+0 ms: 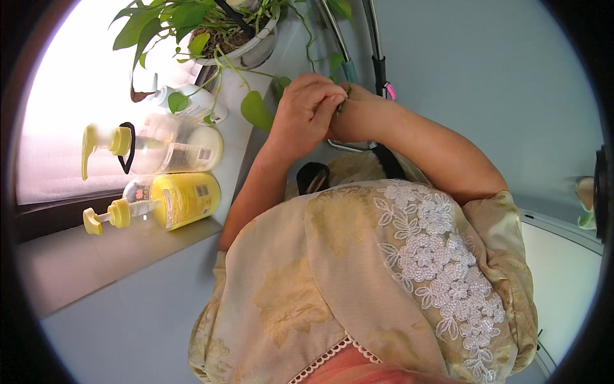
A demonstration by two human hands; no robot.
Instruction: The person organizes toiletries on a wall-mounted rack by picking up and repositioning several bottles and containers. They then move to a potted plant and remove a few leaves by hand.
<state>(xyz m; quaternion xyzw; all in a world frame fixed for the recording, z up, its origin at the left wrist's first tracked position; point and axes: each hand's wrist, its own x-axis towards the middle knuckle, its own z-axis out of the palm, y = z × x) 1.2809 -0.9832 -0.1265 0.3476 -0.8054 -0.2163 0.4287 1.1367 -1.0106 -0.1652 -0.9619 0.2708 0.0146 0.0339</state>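
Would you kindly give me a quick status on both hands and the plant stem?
Left hand and right hand together, pinching a thin green stem. Potted plant just behind on the sill. Pump bottles off to the left, nothing blocking.

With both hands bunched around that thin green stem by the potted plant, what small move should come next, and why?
Probably ease the hands apart a little to show the stem. The left hand and right hand are pressed together around it, so only a short bit shows, and the grip itself cannot be seen. The potted plant trails vines just beside them.
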